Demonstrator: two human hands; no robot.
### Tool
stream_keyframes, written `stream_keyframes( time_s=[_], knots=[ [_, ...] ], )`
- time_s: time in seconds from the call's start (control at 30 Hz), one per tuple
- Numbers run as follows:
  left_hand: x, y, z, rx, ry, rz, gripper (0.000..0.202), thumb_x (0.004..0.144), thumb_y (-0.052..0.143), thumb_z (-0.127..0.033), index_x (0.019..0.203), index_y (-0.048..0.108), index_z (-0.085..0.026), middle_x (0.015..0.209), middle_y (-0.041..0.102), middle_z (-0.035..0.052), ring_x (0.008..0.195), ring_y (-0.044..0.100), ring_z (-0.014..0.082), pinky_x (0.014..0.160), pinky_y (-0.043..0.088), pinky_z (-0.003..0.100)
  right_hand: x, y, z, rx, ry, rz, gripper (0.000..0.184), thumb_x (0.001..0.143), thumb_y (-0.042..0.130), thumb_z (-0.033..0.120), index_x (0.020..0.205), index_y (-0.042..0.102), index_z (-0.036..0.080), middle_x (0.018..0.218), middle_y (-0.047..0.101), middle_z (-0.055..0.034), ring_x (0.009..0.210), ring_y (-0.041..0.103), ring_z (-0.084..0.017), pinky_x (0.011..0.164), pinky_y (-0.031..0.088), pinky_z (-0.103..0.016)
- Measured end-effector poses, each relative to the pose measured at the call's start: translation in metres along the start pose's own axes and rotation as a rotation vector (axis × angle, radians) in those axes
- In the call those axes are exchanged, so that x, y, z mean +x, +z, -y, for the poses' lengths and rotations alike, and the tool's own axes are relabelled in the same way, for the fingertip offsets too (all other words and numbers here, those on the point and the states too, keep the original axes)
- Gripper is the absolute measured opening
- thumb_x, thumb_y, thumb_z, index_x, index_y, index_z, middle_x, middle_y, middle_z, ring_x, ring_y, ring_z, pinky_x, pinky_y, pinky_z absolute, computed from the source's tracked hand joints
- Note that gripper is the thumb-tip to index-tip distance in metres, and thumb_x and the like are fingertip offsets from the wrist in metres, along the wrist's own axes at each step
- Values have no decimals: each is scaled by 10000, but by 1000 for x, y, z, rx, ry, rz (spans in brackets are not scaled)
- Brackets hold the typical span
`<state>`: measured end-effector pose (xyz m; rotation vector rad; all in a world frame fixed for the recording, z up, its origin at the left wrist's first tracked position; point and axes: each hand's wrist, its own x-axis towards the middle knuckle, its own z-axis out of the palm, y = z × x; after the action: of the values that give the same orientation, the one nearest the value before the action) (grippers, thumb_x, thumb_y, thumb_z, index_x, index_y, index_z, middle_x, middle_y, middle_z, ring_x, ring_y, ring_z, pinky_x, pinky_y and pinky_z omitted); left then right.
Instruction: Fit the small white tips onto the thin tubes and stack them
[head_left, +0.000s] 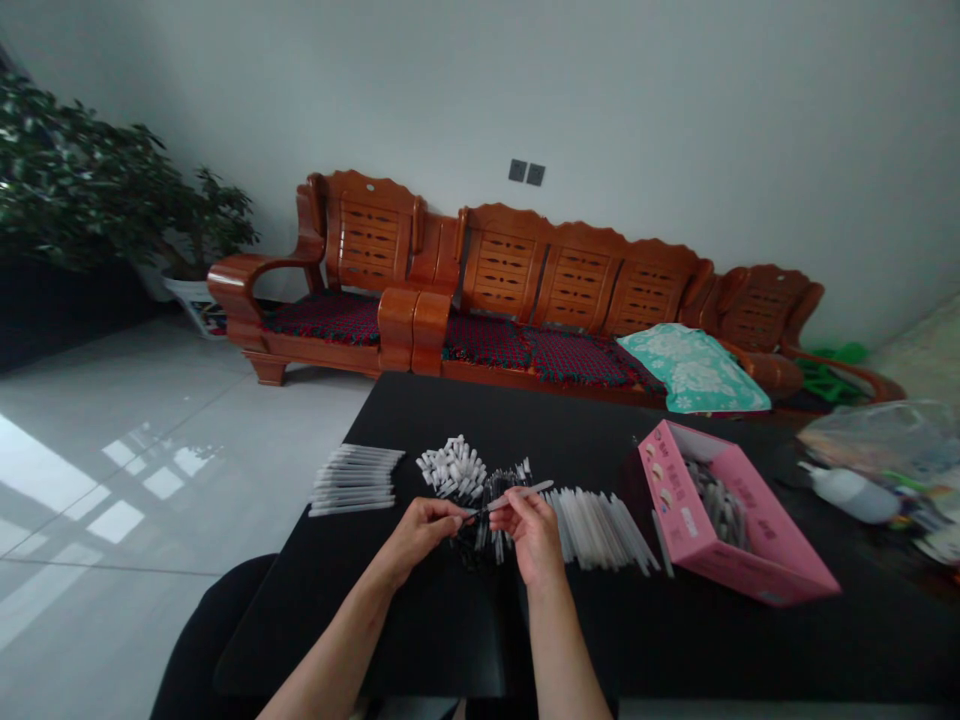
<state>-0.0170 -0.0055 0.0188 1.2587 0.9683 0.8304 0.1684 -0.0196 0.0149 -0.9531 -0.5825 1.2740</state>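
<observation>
My right hand [531,530] is closed around a whitish pen barrel [538,488], whose far end sticks out to the upper right. The fingers of my left hand [429,530] pinch a thin, dark-tipped piece at the barrel's left end; its exact kind is too small to make out. Behind my hands lies a heap of short white caps [452,467]. Thin dark and clear parts [496,490] are bunched between and behind my hands, partly covered. To the right, translucent tubes [604,528] lie side by side. A row of white pens [356,478] is at the left.
Everything lies on a black table [420,400]. A pink box [675,500] with grey sticks inside stands on the right, beyond it a white bottle [855,494] and a plastic bag [885,437]. A wooden sofa [427,325] runs along the far side.
</observation>
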Motion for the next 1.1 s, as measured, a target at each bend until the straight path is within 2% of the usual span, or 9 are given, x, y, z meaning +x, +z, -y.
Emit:
stream_keyframes(
  time_s=[0.23,0.47,0.6,0.7,0.83,0.97,1.03,1.1],
  knots=[
    [-1,-2,5,7,17,17,309,723,639,-396,837,757,-134,562,559,-3,480,335,75,473,195,219,2,-6,1,-14,-16,-25,268,666,785,298,791,614,136,622,702,-31,504,663,-161,453,543,-237],
    [1,-1,5,5,18,11,301,739,638,-391,819,744,-121,582,556,3,493,358,75,462,200,206,0,2,-6,-52,22,5,309,654,794,337,805,615,136,614,699,-31,497,663,-170,440,538,-241],
    [1,4,6,-51,16,-50,313,712,674,-431,758,703,-123,578,546,-4,473,359,68,443,208,196,-2,6,-9,-92,68,43,298,660,794,340,793,625,133,619,698,-36,488,660,-171,431,532,-238],
    [6,12,9,-123,17,-126,398,736,644,-507,846,682,-127,598,550,-7,460,366,62,430,221,185,-5,11,-14,-120,109,61,302,655,801,334,802,636,128,618,699,-43,488,657,-169,430,533,-234],
    [16,24,13,-237,70,-328,562,765,538,-634,908,681,-109,721,611,44,481,422,77,427,286,193,-14,26,-24,-119,156,134,297,664,796,331,820,661,117,661,711,-60,490,662,-169,426,533,-230],
    [23,35,10,-385,83,-491,635,794,457,-668,930,690,-93,843,658,107,638,550,138,543,416,223,-25,43,-36,-73,183,181,261,691,774,316,830,665,123,647,706,-41,470,654,-163,412,528,-229],
    [24,36,7,-436,73,-500,636,801,452,-662,933,690,-87,870,665,124,699,576,160,597,450,241,-25,45,-39,-52,181,176,240,702,766,306,819,667,121,646,707,-44,477,656,-161,411,522,-222],
    [24,33,4,-480,93,-459,628,813,442,-651,966,683,-91,924,670,137,759,594,176,639,470,257,-21,38,-37,2,191,148,221,701,766,293,794,668,118,627,702,-42,477,653,-153,422,524,-217]
  ],
)
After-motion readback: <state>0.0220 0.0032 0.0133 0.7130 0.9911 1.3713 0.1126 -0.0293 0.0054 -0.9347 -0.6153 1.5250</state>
